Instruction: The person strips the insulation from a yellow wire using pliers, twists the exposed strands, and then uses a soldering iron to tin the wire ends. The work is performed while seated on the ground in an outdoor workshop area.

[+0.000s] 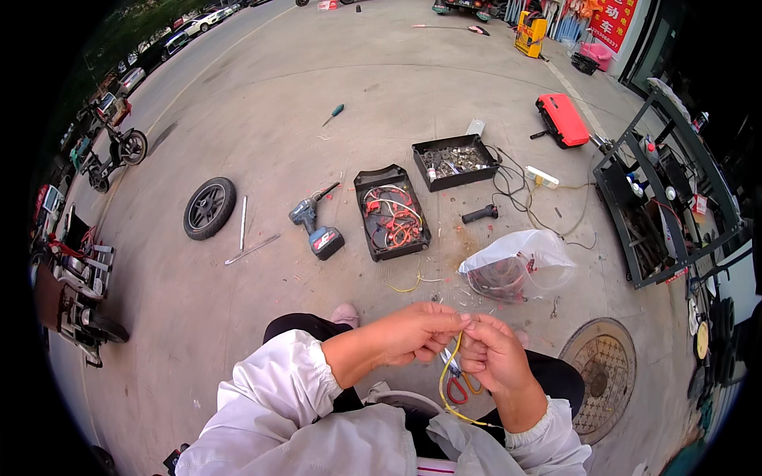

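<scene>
My left hand [409, 337] and my right hand [496, 357] meet above my lap, fingertips pinched together on a thin yellow wire [443, 381] that hangs down in a curve. Behind and under the right hand are scissors [456, 389] with red and yellow handles; whether that hand also grips them, I cannot tell. On the ground beyond my hands are a clear plastic bag [516, 266] with coiled material inside, a black tray [425, 238] of tangled red and white wires, and loose short bits of wire [413, 283].
Around me lie a cordless drill [324, 238], parts box [435, 178], wheel [209, 208], screwdriver [337, 111], red case [565, 119], power strip and cables [542, 177]. A metal rack [667, 246] and manhole cover [599, 373] are right; parked scooters [119, 151] are left.
</scene>
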`<act>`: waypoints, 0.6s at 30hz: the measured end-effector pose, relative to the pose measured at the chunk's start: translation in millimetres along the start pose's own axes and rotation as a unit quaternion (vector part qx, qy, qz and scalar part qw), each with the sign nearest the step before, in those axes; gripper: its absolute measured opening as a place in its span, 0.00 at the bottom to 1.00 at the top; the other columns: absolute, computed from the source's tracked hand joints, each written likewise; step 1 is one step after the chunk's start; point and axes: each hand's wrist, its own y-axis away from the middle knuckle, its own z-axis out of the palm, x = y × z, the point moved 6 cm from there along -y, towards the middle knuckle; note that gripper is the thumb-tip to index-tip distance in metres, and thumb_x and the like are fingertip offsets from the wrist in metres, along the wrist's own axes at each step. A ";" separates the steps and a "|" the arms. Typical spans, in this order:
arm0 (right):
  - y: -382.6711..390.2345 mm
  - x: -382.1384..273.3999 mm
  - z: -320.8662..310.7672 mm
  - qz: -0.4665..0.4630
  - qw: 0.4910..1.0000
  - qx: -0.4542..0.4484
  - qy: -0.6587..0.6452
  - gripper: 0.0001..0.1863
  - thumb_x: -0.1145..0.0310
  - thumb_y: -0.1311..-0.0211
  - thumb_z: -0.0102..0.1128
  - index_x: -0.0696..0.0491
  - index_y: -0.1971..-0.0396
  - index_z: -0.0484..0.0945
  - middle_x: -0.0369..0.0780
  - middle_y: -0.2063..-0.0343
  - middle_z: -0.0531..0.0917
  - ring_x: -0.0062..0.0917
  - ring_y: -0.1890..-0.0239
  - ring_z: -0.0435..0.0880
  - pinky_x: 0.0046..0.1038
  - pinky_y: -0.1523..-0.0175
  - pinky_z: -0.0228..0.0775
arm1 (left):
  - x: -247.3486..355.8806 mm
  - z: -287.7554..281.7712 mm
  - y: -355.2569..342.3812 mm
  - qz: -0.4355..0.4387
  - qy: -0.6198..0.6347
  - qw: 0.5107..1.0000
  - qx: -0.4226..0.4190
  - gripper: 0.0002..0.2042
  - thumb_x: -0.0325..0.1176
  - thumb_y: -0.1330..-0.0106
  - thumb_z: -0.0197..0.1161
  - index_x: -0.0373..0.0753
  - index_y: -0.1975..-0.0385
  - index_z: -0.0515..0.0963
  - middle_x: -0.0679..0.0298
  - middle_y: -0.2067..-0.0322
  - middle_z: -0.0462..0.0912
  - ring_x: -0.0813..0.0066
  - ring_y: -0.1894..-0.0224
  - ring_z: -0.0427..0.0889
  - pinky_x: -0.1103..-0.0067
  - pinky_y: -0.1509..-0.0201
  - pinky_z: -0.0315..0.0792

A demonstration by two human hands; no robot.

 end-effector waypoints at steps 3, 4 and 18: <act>-20.9 0.9 -14.9 -0.047 0.990 0.049 -0.124 0.10 0.69 0.34 0.54 0.48 0.77 0.69 0.27 0.84 0.62 0.10 0.86 0.55 0.17 0.81 0.48 | 5.8 0.9 -23.4 0.016 0.113 0.993 0.041 0.16 0.40 0.28 0.57 0.48 0.79 0.65 0.78 0.83 0.56 0.87 0.83 0.50 0.86 0.83 0.44; -26.9 -2.8 -15.3 -0.057 0.987 0.069 -0.131 0.13 0.70 0.36 0.55 0.47 0.80 0.66 0.27 0.85 0.61 0.11 0.87 0.55 0.18 0.81 0.48 | 6.4 -1.5 -32.6 0.036 0.135 0.989 0.052 0.16 0.39 0.28 0.57 0.48 0.80 0.64 0.78 0.83 0.57 0.88 0.84 0.50 0.86 0.83 0.44; -27.0 -40.9 -19.3 -0.203 0.964 0.136 -0.101 0.13 0.72 0.38 0.53 0.48 0.82 0.65 0.27 0.86 0.61 0.12 0.86 0.55 0.19 0.81 0.49 | 25.5 15.1 -64.7 0.136 0.208 0.964 0.099 0.17 0.35 0.32 0.57 0.50 0.83 0.59 0.77 0.86 0.56 0.87 0.86 0.49 0.87 0.87 0.45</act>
